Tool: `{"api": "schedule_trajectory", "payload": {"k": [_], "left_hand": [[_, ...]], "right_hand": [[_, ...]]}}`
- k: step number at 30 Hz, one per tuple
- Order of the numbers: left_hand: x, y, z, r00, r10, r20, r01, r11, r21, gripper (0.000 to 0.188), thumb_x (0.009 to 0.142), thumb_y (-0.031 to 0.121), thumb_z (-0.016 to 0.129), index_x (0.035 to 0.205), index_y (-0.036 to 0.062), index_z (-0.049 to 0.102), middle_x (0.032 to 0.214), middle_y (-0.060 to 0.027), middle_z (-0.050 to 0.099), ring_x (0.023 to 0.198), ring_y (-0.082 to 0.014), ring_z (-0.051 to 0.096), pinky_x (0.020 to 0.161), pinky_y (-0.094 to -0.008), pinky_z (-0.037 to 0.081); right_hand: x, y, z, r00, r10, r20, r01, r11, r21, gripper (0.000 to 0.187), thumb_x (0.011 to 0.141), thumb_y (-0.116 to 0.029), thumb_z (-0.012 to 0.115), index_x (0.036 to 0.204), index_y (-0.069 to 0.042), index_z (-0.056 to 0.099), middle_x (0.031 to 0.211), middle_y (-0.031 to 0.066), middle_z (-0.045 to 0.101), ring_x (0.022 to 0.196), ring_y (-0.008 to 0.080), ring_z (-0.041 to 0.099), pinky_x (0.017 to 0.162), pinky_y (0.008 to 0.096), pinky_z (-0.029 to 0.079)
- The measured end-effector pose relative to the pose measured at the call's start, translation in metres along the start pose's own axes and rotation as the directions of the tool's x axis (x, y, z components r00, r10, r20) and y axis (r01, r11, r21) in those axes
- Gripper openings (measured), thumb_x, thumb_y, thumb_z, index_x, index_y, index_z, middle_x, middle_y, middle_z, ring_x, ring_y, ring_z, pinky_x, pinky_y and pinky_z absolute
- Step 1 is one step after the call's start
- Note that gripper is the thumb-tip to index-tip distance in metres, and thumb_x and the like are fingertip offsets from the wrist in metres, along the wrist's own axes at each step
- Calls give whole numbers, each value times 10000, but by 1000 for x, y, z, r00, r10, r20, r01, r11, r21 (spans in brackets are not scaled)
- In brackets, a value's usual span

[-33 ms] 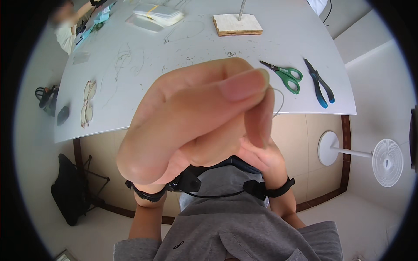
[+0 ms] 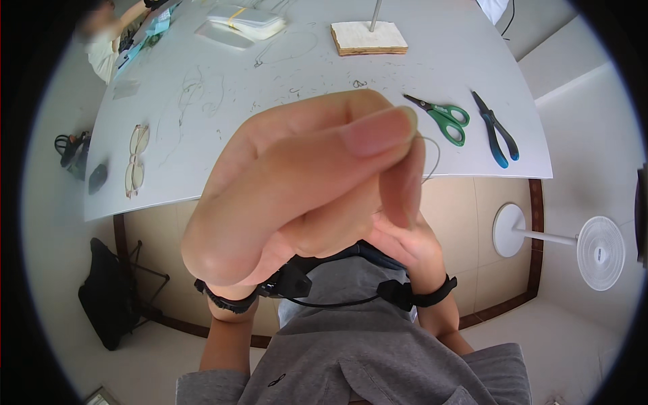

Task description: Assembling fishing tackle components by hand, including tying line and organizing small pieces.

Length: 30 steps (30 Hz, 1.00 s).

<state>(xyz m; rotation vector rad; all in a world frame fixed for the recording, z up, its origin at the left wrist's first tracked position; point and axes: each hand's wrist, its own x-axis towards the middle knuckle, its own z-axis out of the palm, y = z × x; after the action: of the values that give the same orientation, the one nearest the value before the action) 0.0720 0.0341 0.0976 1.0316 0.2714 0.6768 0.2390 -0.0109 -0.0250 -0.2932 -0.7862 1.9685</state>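
My left hand is raised close to the head camera, filling the middle of the picture. Its thumb and fingers are pressed together in a pinch. From the pinched tips a thin, pale thread or wire curves out to the right and bends back down. Behind and below, my right hand shows only its palm side and wrist. Its fingers are mostly covered by the left hand, so what they grip cannot be made out. Beyond the hands on the white table lie green-handled scissors and blue-handled pliers.
A block with an upright metal rod stands at the far side. Clear plastic sleeves, eyeglasses and loose thread scraps lie leftward. Another person sits far left. A white fan and folding chair flank me.
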Motion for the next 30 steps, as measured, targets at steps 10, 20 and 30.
{"api": "schedule_trajectory", "payload": {"k": [10, 20, 30], "left_hand": [[-2, -6, 2, 997, 27, -74, -22, 998, 65, 276, 976, 230, 316, 773, 45, 343, 436, 67, 259, 334, -29, 159, 342, -223, 138], [-9, -15, -9, 973, 148, -177, -116, 976, 183, 276, 978, 233, 318, 770, 55, 356, 451, 74, 261, 349, -22, 163, 370, -222, 140], [-24, -18, -7, 948, 129, -290, -63, 972, 228, 319, 951, 230, 383, 714, 25, 441, 458, 37, 356, 366, -17, 206, 380, -210, 164]], "right_hand": [[-5, -2, -7, 998, 2, -60, -3, 1000, -20, 102, 929, -121, 515, 879, -38, 548, 1045, 217, 613, 837, 236, 638, 716, 303, 500], [-7, -4, -2, 986, -28, -163, -28, 944, -330, 60, 876, 15, 550, 865, 6, 608, 1014, 154, 633, 853, 194, 638, 749, 280, 511], [-7, 1, 5, 962, -223, -158, 102, 829, -549, 99, 798, 105, 603, 868, 37, 621, 919, 117, 634, 888, 171, 624, 774, 258, 515]]}}
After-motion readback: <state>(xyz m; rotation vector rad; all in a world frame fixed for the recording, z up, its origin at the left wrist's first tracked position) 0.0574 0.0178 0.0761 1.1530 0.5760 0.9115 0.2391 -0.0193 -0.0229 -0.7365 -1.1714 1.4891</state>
